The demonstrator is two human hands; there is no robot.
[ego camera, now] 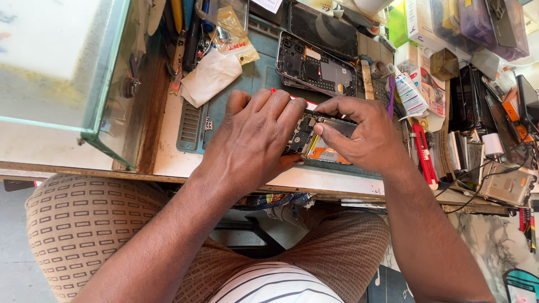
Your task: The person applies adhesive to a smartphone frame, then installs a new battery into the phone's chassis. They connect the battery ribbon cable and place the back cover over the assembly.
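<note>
Both hands, left hand [255, 140] and right hand [365, 132], grasp an opened phone [314, 143], circuitry exposed, with a crinkled yellow packet [238, 36] far left.

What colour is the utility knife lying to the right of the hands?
Red; the utility knife shows best in the head view.

A: Which parts of the opened phone [315, 140] are obscured?

B: Its left end lies under the left hand [255, 137]; its right end lies under the right hand [365, 132]. Only the middle section shows.

A: Is the contact point of the right fingertips [318, 128] determinable?

B: No. The circuit components there are too small to tell apart.

A: And the second opened phone [317, 66]?

B: Fully visible, though its parts are too small to identify. The dark phone [324, 28] behind it is cut off by the top edge.
</note>
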